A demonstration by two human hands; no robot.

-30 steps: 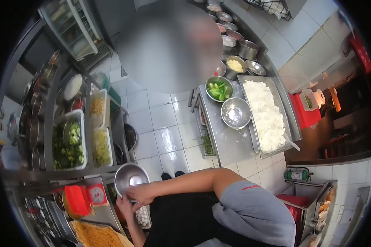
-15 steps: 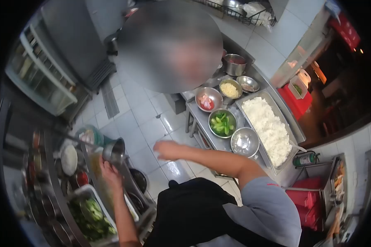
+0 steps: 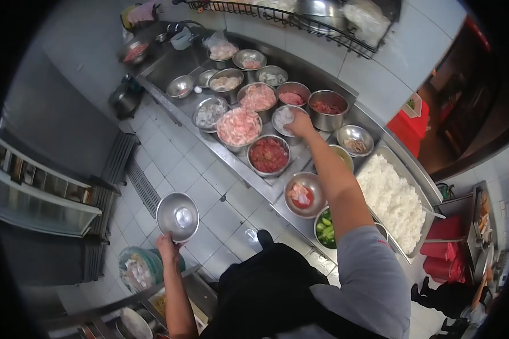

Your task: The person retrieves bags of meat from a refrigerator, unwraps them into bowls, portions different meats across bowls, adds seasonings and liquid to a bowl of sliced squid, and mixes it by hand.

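L hand (image 3: 168, 246) is pinching a steel bowl (image 3: 168, 217) by the rim, above the floor (image 3: 210, 204); R hand (image 3: 301, 122) is dipping into a bowl of whitish bits (image 3: 274, 120) on the counter (image 3: 276, 187), prob. gathering some, can't tell if closing. Next move's likely calling for gripping w/o spilling.

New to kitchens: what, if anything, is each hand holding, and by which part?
Left hand: metal bowl, by its near rim. Right hand: at another bowl, hold unclear.

The person's metal bowl (image 3: 177, 219) is silver, apron (image 3: 271, 282) black and sleeve (image 3: 367, 271) grey, while along the counter's front edge (image 3: 275, 190) sliced meat (image 3: 239, 126) shows pink and vegetables (image 3: 325, 229) green.
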